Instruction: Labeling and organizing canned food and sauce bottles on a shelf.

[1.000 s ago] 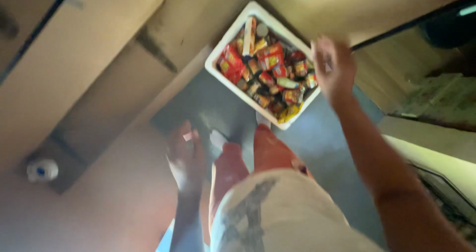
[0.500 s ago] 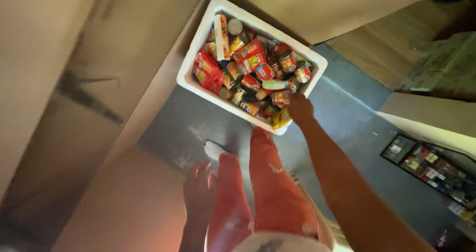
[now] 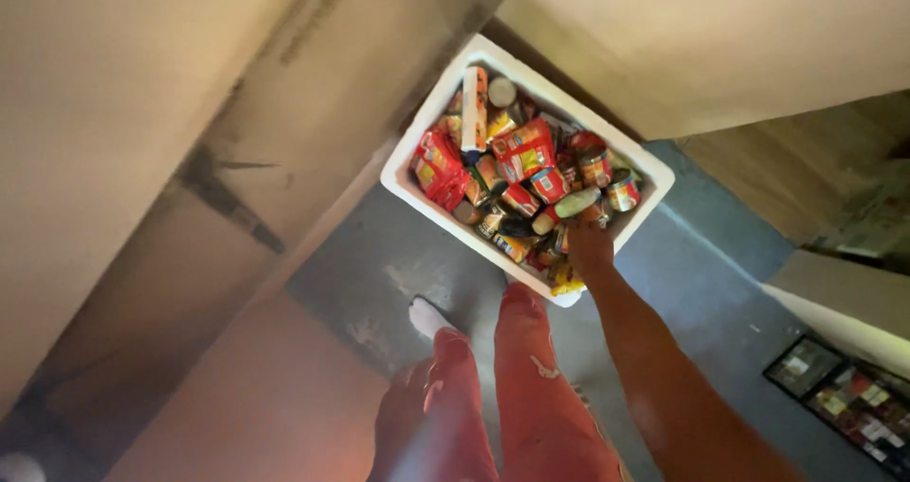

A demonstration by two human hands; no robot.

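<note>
Box: a white foam box (image 3: 409, 174) is seen on the grey floor (image 3: 701, 283), tucked right up against the pale wall, pretty much straight ahead of the feet.

Contents: it's crammed with groceries, mostly small tins and jars lying every which way. A red packet (image 3: 523, 148) is lying near the middle, another red pouch (image 3: 436, 164) is pushed to the left wall of the box, and a long white tube-shaped pack (image 3: 473, 108) is stood along the far left side. A round tin (image 3: 623, 190) is seen at the right edge.

Right hand: the right hand (image 3: 590, 251) is stretched down into the near corner of the box, resting on the pile of tins there. The fingers are curled down among the goods, but whether anything is actually gripped can't be told, since the back of the hand hides it.

Left hand: the left hand (image 3: 403, 425) is hung low beside the left thigh, well apart from the box. It's dim and blurry, so the fingers can't be made out as open or closed.

Legs: red trousers (image 3: 531, 387) are seen, with a white shoe (image 3: 427, 316) planted just short of the box.

Off to the right: a dark tray of small colourful items (image 3: 844, 401) is seen on the floor, well apart from the box.
</note>
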